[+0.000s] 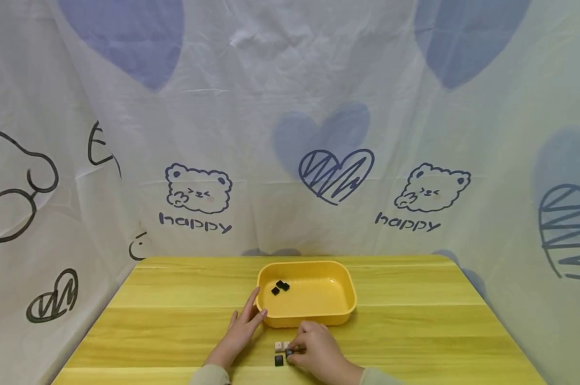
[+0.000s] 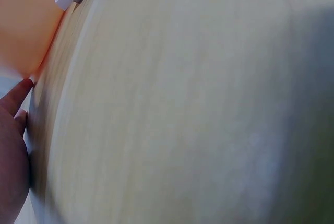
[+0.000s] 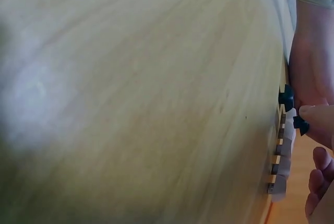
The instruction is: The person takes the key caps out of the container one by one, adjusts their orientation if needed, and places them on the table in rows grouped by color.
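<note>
My right hand [image 1: 321, 350] pinches a black keycap [image 3: 301, 125] between thumb and fingers, low over the table. Beside it, another black keycap [image 1: 279, 360] lies on the wood. A row of white keycaps [image 3: 285, 148] shows in the right wrist view; in the head view my right hand hides part of it. My left hand [image 1: 239, 334] touches the left front corner of a yellow tray [image 1: 314, 322], its fingers extended along the side. Inside the tray, toward the left, lie three black keycaps [image 1: 276, 291].
The tray stands on a yellow wood-grain table [image 1: 415, 321], just beyond my hands. A white cloth [image 1: 290, 230] printed with hearts and bears hangs behind the table's far edge and along both sides.
</note>
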Available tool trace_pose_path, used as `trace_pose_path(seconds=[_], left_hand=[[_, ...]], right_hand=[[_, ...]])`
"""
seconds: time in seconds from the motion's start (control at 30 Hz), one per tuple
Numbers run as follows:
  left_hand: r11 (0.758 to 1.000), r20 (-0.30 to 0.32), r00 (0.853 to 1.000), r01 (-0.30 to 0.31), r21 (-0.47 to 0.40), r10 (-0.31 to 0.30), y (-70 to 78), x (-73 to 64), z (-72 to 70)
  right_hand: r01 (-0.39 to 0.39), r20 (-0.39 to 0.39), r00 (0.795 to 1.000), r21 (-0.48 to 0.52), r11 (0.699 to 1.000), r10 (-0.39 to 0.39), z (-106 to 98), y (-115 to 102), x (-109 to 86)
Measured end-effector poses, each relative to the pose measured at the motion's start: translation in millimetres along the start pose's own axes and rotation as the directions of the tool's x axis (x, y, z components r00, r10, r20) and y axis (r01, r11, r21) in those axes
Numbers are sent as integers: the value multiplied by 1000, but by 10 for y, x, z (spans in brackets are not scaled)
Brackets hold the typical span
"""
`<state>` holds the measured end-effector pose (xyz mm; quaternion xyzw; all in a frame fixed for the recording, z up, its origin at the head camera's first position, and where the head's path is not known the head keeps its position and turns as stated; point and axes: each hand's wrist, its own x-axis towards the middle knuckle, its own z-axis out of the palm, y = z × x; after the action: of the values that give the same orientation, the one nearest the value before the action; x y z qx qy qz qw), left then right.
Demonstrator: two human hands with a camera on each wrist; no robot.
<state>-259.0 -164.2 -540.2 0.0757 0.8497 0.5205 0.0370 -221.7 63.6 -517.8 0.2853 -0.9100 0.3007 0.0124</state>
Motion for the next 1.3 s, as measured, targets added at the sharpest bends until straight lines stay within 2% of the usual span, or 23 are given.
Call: trace_pose_path(seconds=[0.4, 1.2, 1.3], left_hand=[[1000, -4, 1000, -6, 6, 6, -4, 22, 3], [1000, -16, 1000, 1, 3, -1, -22, 14, 8], [1000, -20, 1000, -16, 4, 16, -27, 13, 8]], right_hand=[[-41, 33, 999, -77, 996, 44, 53, -26, -20], [-33, 67, 997, -54, 998, 36, 99, -33, 13], [-38, 70, 997, -44, 998, 41, 77, -44, 9]])
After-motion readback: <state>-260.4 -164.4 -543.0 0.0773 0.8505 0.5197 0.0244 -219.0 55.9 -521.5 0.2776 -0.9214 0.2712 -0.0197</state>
